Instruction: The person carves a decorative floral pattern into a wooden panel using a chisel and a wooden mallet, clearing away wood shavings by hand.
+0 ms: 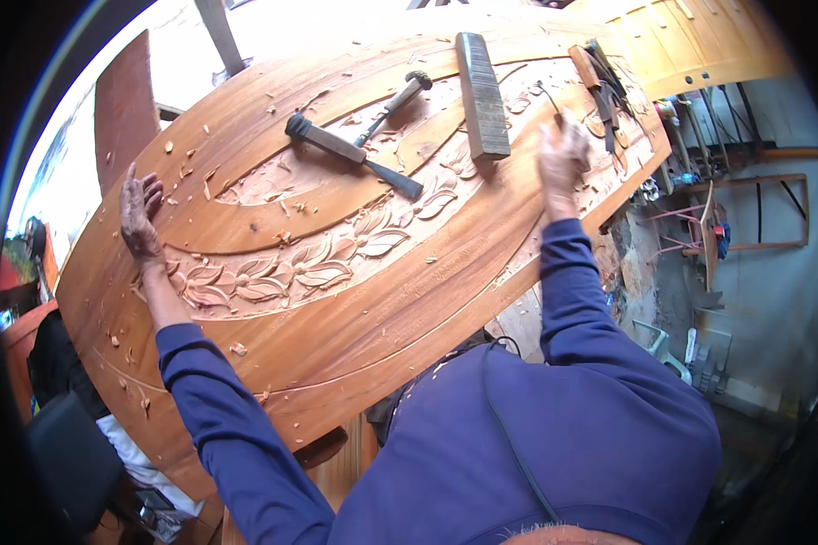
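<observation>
A large carved wooden panel [354,354] lies before me, with leaf relief [309,263] and loose shavings. My left hand [144,221] rests near its left end, fingers apart and slightly bent, holding nothing. My right hand [562,159] is on the right part, fingers curled beside a thin dark line, possibly a tool; what they hold is unclear. Between my hands lie a wood-handled chisel [327,141], another chisel or gouge [393,104] and a long greyish block [482,95]. Several more tools [595,86] are bunched just beyond my right hand.
A light wooden panel [691,27] is at upper right, above long hanging tools or bars [700,127]. A metal frame [768,209] and pale plastic crate [650,345] stand at right. A reddish board [118,100] rises behind the panel; a black chair [73,459] is at lower left.
</observation>
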Demonstrator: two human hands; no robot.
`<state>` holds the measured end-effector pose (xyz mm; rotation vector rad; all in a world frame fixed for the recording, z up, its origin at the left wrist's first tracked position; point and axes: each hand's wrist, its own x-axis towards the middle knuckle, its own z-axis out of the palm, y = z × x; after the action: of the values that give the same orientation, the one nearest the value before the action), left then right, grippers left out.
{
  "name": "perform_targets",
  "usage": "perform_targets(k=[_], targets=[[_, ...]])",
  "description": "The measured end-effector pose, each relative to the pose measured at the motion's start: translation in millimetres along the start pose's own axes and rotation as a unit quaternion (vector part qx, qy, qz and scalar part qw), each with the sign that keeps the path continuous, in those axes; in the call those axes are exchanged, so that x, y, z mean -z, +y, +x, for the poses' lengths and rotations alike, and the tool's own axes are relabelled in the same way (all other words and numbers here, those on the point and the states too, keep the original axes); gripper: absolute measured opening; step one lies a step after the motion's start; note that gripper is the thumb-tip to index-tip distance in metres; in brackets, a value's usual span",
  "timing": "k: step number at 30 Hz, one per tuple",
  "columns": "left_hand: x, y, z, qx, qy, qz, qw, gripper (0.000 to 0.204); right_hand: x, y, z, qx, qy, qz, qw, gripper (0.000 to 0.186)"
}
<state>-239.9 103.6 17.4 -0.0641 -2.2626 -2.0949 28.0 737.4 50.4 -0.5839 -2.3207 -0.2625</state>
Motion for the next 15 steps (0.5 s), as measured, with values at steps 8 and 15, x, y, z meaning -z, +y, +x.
perform_targets(k=[8, 15], targets=[[70.1, -23.9, -56.0, 0.118, 0.086, 0.000, 0.989, 0.054, -12.7, 183.0, -30.9, -0.107, -0.121, 0.136, 0.978, 0.037], [132.6, 4.3, -55.9, -0.015, 0.185, -0.118, 0.976, 0.061, 78.8, 64.5, 80.1, -0.088, -0.071, 0.444, 0.889, 0.025]])
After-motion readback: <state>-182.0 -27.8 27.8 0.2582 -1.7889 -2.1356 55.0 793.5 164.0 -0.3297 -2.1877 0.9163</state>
